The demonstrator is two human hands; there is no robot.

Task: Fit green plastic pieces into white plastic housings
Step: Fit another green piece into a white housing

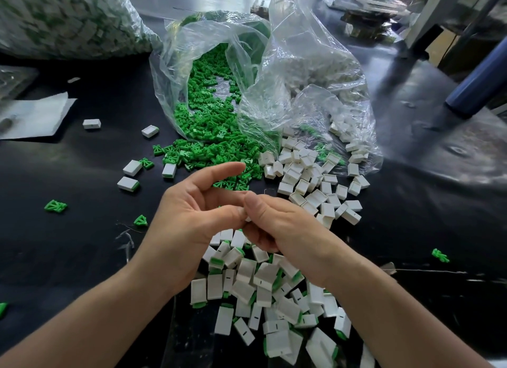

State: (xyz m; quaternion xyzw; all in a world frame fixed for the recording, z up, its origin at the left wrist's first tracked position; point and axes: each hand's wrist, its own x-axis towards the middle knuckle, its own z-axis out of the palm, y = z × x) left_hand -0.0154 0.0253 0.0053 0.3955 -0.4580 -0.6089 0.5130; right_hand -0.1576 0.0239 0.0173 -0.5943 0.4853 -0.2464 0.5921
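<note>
Bare forearms converge from below. The left hand (186,216) turns its palm inward, index finger stretched forward; the right hand (288,230) curls knuckles-up. Their thumb tips meet, pinching a small white plastic piece (248,219) that is mostly hidden.

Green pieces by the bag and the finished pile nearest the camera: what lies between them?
Head view: left hand and right hand, the right pinching a white piece, above the black table.

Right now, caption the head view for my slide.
Left hand and right hand pinch a white part above finished housings; green pieces spill from a bag behind.
</note>
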